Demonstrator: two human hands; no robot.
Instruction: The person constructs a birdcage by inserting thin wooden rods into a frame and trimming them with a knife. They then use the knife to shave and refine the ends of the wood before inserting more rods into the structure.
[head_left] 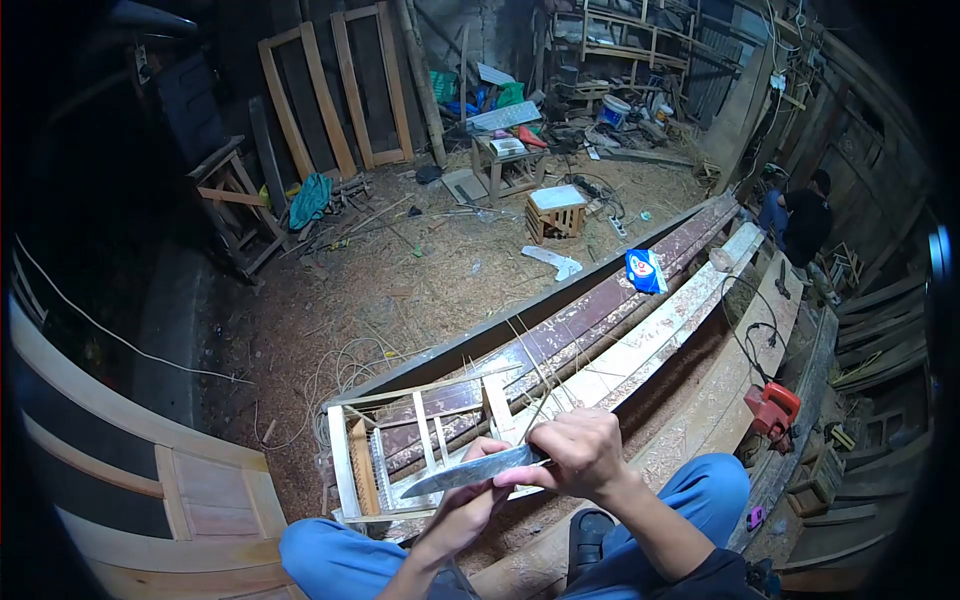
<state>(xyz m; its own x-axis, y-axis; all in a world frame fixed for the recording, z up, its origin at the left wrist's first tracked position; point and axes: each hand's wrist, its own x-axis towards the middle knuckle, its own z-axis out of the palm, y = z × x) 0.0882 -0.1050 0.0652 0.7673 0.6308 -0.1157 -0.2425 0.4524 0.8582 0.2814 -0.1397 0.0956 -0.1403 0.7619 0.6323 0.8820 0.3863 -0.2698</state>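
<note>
My right hand (580,455) is closed round the handle of a knife (470,472), its broad grey blade pointing left. The handle is mostly hidden by my fingers. Just below the blade, my left hand (470,510) is closed in a pinch, its fingertips close to the other hand's thumb. A thin light strip (541,408) passes up between the hands, and the left fingers seem to hold it, though the blade covers part of the grip. Under my hands lies a small wooden frame with slats (423,430), resting on the planks.
Long boards (640,350) run away to the right, bearing a blue packet (645,271) and a cord. A red power tool (772,408) sits at right. A slatted stool (556,212) stands on the shaving-covered floor. Another person (800,215) crouches far right. A wooden door panel (210,490) lies left.
</note>
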